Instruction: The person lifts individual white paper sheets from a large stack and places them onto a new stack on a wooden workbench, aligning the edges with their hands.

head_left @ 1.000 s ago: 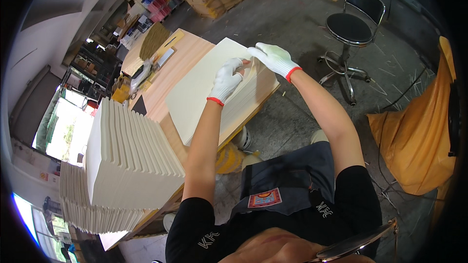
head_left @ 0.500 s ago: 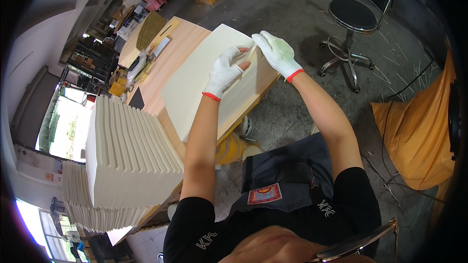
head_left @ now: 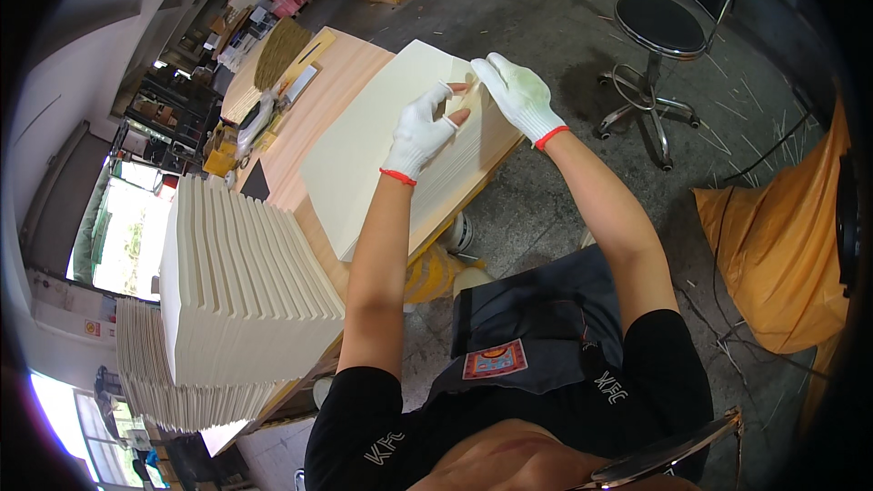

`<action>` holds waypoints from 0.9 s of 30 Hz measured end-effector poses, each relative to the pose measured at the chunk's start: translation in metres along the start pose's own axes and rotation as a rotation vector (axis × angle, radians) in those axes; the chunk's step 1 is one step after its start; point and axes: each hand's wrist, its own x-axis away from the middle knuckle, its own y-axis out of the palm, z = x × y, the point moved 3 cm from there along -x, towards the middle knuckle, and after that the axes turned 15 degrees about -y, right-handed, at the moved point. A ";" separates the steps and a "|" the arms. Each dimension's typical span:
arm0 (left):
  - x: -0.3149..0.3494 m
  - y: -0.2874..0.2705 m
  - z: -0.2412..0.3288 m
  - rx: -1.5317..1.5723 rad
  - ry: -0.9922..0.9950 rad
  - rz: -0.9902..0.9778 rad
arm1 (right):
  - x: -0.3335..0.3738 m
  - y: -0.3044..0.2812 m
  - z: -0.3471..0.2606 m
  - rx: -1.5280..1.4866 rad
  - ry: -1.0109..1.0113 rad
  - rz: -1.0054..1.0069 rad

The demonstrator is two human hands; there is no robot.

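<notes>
- The paper stack (head_left: 364,159) is cream, matte and smooth on top, a thick rectangular block of many thin sheets; it lies on the pale wood-grained table (head_left: 314,118), along the side nearest the person.
- Beside it, at the left, a taller paper pile (head_left: 259,286) shows ridged, stepped layers.
- Both hands wear white knitted gloves with red cuffs; the right glove has a pale green tint.
- The left hand (head_left: 424,130) reaches over the stack's edge, bare thumb and forefinger tips spread apart near bent sheets.
- The right hand (head_left: 516,95) is at the stack's far corner, fingers lying together; whether it pinches paper, I cannot tell.
- Both forearms stretch forward, the right elbow bent outward.
</notes>
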 end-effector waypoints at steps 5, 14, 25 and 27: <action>0.002 -0.001 0.007 -0.042 -0.020 -0.007 | 0.001 -0.002 0.003 -0.013 0.024 -0.035; 0.001 -0.004 0.004 -0.060 0.146 0.106 | -0.003 -0.007 -0.004 -0.008 0.043 -0.110; 0.000 -0.002 -0.001 -0.013 0.046 0.007 | -0.003 -0.004 -0.003 -0.037 0.083 -0.145; 0.002 -0.002 0.001 0.014 0.060 0.042 | -0.002 -0.007 -0.007 -0.070 0.113 -0.171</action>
